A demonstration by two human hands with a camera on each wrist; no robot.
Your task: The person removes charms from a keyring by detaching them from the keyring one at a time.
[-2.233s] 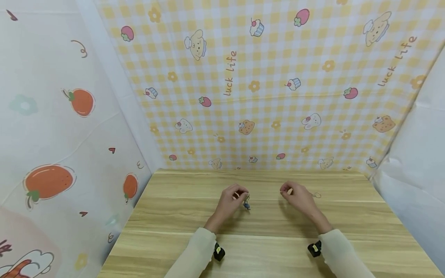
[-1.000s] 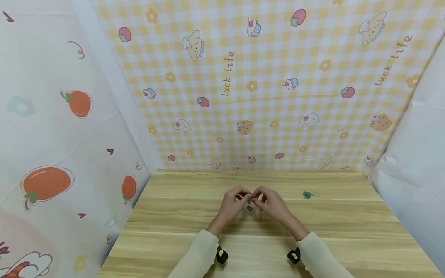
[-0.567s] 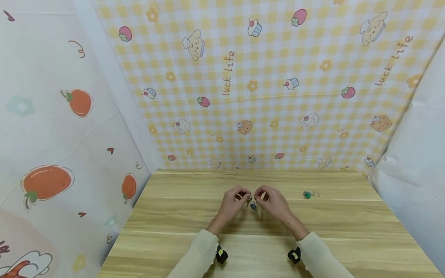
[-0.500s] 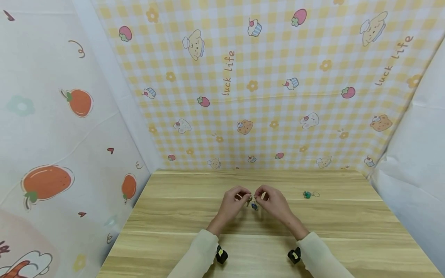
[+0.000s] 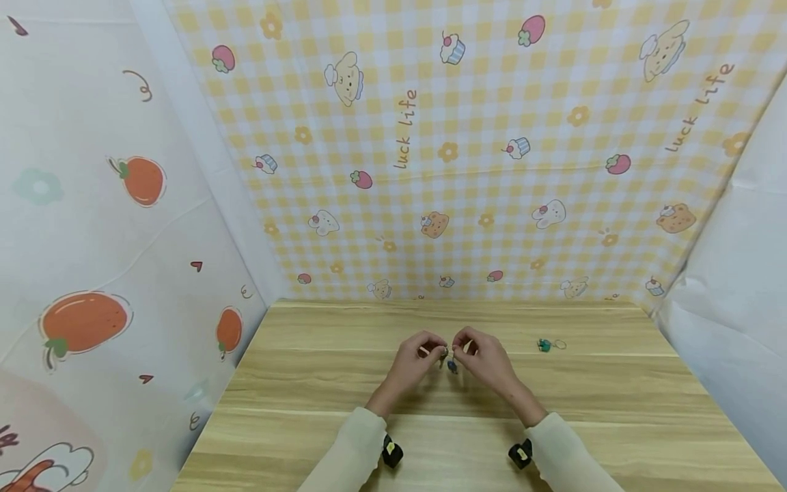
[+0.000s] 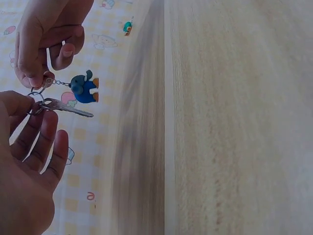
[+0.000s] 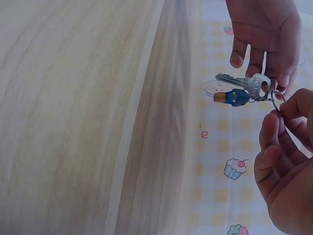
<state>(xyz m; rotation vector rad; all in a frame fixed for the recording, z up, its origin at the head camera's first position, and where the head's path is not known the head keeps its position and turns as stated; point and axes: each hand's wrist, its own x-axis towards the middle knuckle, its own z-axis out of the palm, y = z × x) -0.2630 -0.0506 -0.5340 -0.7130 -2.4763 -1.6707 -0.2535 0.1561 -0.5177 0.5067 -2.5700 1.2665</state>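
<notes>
Hands [image 5: 413, 359] [image 5: 486, 358] close together in pinch grips

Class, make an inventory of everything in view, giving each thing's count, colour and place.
table: 1, light wood, across the lower middle
elephant charm: 1, blue and orange, hanging from the right grip
key: 1, silver, hanging from the left grip
metal rings: count unclear where they overlap, silver, between both grips
green charm: 1, green, with its ring, on the table's right
checked cloth: 1, yellow and white, behind the table
fruit-print cloth: 1, white and orange, left
plain sheet: 1, white, right
wrist cameras: 2, black and yellow, beside the sleeves
sleeves: 2, cream, lower edge
left grip, right grip: 1 each, bare, at the metal rings
</notes>
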